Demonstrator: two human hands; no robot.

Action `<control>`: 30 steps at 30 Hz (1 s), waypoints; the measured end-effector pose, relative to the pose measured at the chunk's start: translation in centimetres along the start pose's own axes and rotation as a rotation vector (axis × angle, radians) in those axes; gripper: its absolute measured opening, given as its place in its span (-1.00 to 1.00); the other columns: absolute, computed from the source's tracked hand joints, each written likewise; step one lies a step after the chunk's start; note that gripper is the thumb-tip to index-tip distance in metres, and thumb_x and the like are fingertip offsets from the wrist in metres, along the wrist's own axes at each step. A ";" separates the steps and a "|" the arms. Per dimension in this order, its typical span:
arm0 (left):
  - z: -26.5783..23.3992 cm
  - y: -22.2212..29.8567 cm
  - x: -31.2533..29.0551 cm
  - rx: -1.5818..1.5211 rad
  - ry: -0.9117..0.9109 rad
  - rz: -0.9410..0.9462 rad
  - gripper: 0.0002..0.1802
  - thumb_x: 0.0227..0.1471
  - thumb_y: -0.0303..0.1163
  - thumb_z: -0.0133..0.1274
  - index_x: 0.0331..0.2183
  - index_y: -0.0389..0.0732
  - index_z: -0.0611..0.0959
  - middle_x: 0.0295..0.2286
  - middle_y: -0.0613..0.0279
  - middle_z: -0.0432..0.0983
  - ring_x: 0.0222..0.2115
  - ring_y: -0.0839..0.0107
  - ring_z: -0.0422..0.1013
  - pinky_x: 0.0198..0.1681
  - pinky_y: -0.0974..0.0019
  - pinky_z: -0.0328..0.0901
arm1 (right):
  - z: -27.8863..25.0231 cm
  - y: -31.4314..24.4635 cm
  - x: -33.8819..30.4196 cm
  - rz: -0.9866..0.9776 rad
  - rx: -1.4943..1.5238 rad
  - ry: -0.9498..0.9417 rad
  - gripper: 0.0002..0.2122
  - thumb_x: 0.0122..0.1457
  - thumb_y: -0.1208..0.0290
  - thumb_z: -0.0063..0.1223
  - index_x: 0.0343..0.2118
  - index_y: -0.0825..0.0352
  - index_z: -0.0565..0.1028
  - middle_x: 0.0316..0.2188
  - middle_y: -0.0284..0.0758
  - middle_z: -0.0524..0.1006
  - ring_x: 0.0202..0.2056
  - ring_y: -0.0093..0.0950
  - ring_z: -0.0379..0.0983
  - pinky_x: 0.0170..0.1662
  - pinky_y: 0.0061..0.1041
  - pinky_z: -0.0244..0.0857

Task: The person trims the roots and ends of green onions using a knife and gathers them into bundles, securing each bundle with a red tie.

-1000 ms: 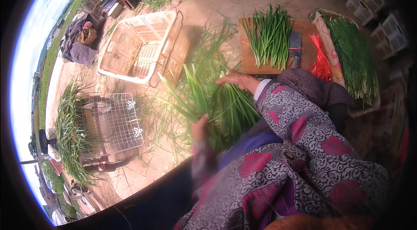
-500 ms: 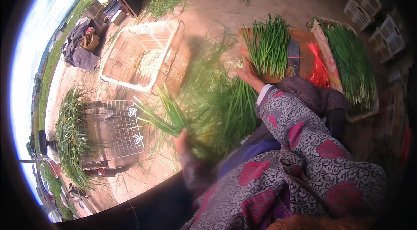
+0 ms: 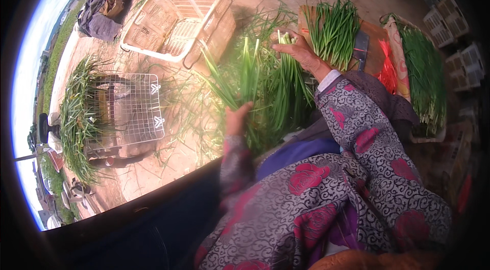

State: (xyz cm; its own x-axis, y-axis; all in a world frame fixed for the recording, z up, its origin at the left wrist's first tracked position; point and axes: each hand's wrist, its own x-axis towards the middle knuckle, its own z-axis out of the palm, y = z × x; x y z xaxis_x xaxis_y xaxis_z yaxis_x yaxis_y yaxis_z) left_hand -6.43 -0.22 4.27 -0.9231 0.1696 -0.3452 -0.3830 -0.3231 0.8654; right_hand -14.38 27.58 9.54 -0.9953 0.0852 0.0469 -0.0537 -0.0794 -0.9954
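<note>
My left hand (image 3: 238, 118) is closed around a few garlic chives (image 3: 248, 73), whose pale ends point up and fan out in two clumps. To its right, my right hand (image 3: 304, 55) grips a thicker bunch of garlic chives (image 3: 287, 83) near the white ends, and the green leaves hang down toward my lap. The two bunches are close together but apart. Just beyond the right hand, a pile of trimmed-looking chives (image 3: 333, 32) lies on a brown board (image 3: 304, 15), beside a flat metal blade (image 3: 360, 48).
A cream plastic crate (image 3: 204, 25) stands ahead on the left. Nearer left is a white wire rack (image 3: 135, 101) with grassy leaves (image 3: 81, 122) heaped on it. Red ties (image 3: 386, 68) lie right of the blade. A lined crate of chives (image 3: 421, 73) stands far right. Loose leaves litter the ground.
The view has tilted, so the scene sits higher. My left hand has come closer to the right one, its chives turning more upright. The right hand has lifted its bunch slightly.
</note>
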 end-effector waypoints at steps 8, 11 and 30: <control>-0.1 -1.2 -0.1 0.024 -0.033 -0.006 -0.55 -0.09 -0.53 0.16 -0.07 -0.34 0.56 -0.26 0.21 0.60 -0.28 0.41 0.51 -0.12 0.33 0.37 | 4.5 -3.7 -1.0 0.176 -0.105 0.036 -0.17 -0.12 0.19 0.44 0.07 0.76 0.29 -0.05 0.07 0.49 0.00 -0.32 0.45 0.12 -0.44 0.26; -0.1 -1.4 0.1 0.049 -0.082 0.010 -0.58 -0.07 -0.53 0.14 -0.09 -0.33 0.57 -0.27 0.21 0.60 -0.31 0.43 0.51 -0.16 0.34 0.39 | 3.3 0.0 1.2 0.081 -0.144 -0.068 -0.31 -0.05 0.27 0.40 0.06 0.66 0.37 -0.07 -0.02 0.54 -0.06 -0.38 0.50 0.05 -0.45 0.34; 3.1 0.6 -2.3 0.060 -0.026 -0.210 -0.73 -0.09 -0.37 0.17 -0.35 -0.39 0.65 -0.60 0.21 0.53 -0.70 0.45 0.37 -0.69 0.47 0.24 | 4.2 -5.1 -3.2 0.084 0.007 -0.194 -0.72 -0.07 0.41 0.40 -0.29 0.35 0.58 -0.47 -0.45 0.57 -0.41 -0.67 0.45 -0.29 -0.59 0.37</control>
State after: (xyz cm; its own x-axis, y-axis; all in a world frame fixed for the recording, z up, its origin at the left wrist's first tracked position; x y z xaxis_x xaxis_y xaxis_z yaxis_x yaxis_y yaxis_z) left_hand -4.44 2.12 6.71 -0.8218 0.2515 -0.5112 -0.5632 -0.2227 0.7958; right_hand -11.22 23.55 14.85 -0.9932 -0.1148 -0.0202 0.0302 -0.0855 -0.9959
